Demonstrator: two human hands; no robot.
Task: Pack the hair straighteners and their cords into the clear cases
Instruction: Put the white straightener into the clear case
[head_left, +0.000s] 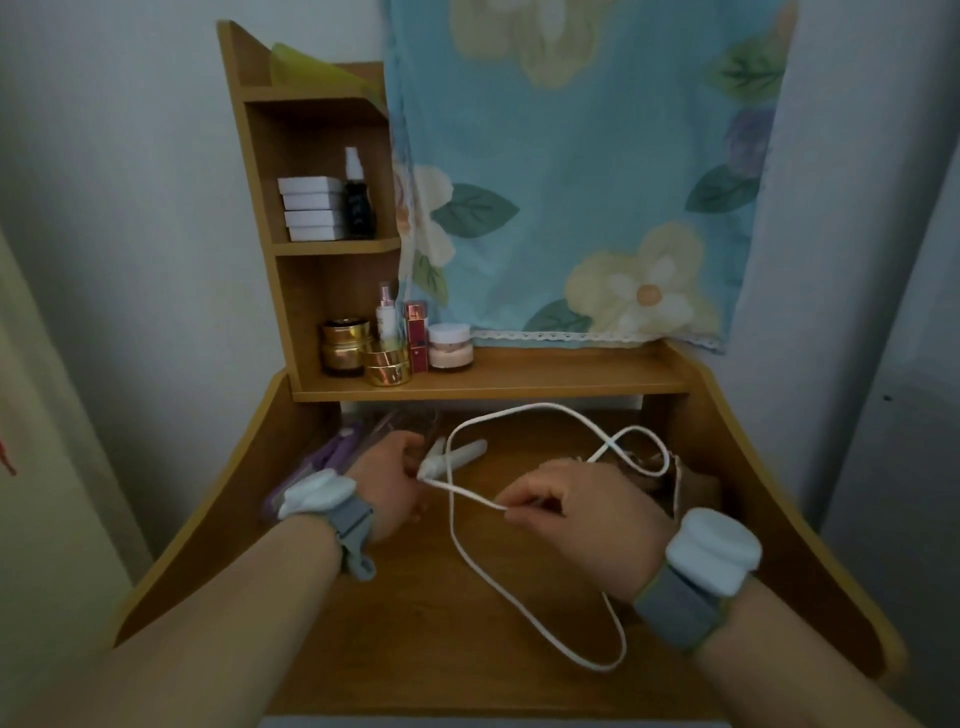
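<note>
Centre of frame, on the brown wooden desk (415, 649): left hand (389, 483) grips the white hair straightener (454, 454) at its cord end. Right hand (576, 501) pinches the white flat cord (470, 496), which loops toward lower right. Purple straightener in clear plastic case (332, 457) lies at left.

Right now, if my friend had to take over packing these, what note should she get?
Left hand: holds the cord end of the white hair straightener, which lies on the wooden desk.
Right hand: pinches the white cord a little way along from the straightener.
The cord sprawls in loose loops over the desk, not yet gathered.
A purple hair straightener lies at the left, apparently inside a clear case; whether that case is closed cannot be told.
Something clear lies behind the right hand, too blurred to name.
Left to do: coil the white cord, then pack it with the white straightener.
</note>
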